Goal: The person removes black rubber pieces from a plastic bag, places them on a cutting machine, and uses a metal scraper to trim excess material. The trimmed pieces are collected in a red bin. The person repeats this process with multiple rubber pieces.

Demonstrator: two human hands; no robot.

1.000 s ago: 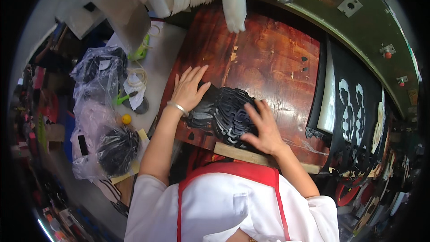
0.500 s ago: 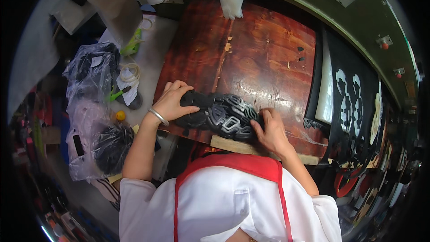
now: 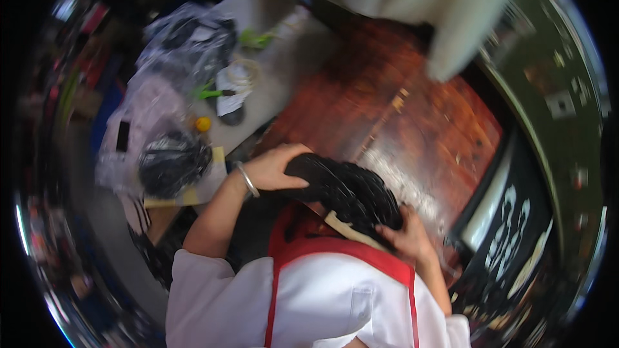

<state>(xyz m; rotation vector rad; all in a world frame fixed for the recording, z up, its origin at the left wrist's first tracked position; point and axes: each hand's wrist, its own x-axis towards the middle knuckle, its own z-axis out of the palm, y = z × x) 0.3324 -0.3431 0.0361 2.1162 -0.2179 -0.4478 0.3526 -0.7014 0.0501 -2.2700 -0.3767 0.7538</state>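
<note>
A bundle of black cut-out pieces (image 3: pixel 351 193) lies at the near edge of the red-brown wooden board (image 3: pixel 367 87), blurred by motion. My left hand (image 3: pixel 277 166), with a silver bangle at the wrist, is closed round the bundle's left end, thumb toward me and fingers on the far side. At the opposite end my right hand (image 3: pixel 411 235) grips the bundle between thumb and fingers. Between the two hands the pieces bulge upward, their single shapes smeared. A pale wooden strip (image 3: pixel 351 229) shows just below them.
Pale hanging sheets (image 3: pixel 445 13) droop over the board's far side. Left of it stand clear plastic bags of black items (image 3: pixel 171 164), a yellow ball-like thing (image 3: pixel 202 124) and a green-handled tool (image 3: pixel 209 92). Black sheet material with cut-out holes (image 3: pixel 509 232) lies at the right, beside a green machine body (image 3: pixel 548 100).
My view has swung, so the board now looks tilted and farther right. Both hands have drawn the bundle toward me, and its openwork shapes are less distinct.
</note>
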